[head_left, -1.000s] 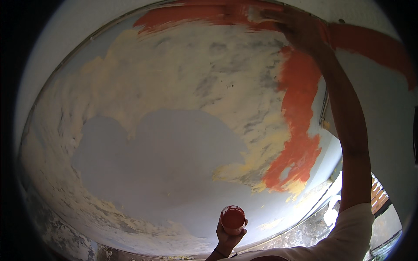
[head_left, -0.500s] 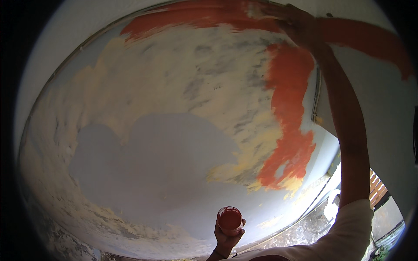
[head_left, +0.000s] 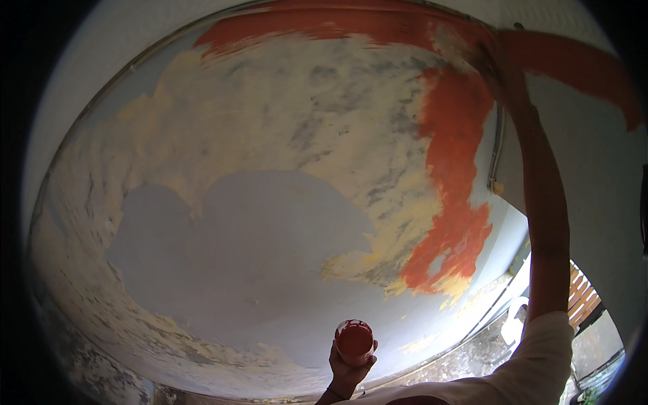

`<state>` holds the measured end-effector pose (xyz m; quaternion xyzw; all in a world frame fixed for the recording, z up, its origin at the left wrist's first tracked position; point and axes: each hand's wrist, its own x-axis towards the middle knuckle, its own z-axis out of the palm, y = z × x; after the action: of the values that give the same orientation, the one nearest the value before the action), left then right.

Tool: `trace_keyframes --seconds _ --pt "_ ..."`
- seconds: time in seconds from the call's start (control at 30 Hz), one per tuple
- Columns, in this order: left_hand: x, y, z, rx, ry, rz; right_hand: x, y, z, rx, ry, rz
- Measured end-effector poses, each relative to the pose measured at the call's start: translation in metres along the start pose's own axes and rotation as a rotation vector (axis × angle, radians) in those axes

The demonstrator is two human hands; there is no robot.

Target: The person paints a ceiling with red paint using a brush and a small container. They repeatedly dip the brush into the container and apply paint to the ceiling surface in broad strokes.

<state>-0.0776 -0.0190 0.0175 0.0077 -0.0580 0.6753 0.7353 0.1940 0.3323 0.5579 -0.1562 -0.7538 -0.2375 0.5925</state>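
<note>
At the lower middle, my left hand (head_left: 347, 375) is wrapped around a small clear cup of red paint (head_left: 355, 343), held upright enough that the paint surface shows. Red smears mark the cup's inner rim. My right arm reaches up to the top right of the wall, where my right hand (head_left: 496, 71) grips a pale painting tool (head_left: 453, 44), smeared by motion. The tool lies against the red band of paint (head_left: 324, 23) along the wall's upper edge. Its exact kind cannot be made out. A red vertical patch (head_left: 455, 148) runs down below my right hand.
The wall (head_left: 270, 223) carries grey and yellowish patches. A thin pipe (head_left: 497, 145) runs down near the right corner. Another red band (head_left: 574, 61) crosses the adjoining wall. Low on the right are a white chair (head_left: 516, 317) and a slatted wooden piece (head_left: 582, 295).
My right hand and the painting tool have moved right and slightly down along the red upper band, toward the corner. My left hand with the cup has barely shifted.
</note>
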Motion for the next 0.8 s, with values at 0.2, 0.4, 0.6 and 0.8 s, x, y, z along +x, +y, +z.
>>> trace_keyframes --seconds 0.2,0.4,0.6,0.8 --pt "0.005 -0.003 0.002 0.014 0.009 0.02 0.08 -0.01 -0.003 -0.24 -0.143 -0.29" --pt "0.012 -0.001 0.004 0.051 0.012 0.007 0.038 0.127 -0.003 -0.395 -0.129 0.038" --pt "0.006 0.002 -0.008 0.069 0.059 0.039 -0.016 0.132 -0.021 -0.156 -0.035 0.184" --pt "0.017 -0.006 0.001 0.066 0.05 -0.015 0.021 0.09 0.011 -0.292 -0.058 0.001"
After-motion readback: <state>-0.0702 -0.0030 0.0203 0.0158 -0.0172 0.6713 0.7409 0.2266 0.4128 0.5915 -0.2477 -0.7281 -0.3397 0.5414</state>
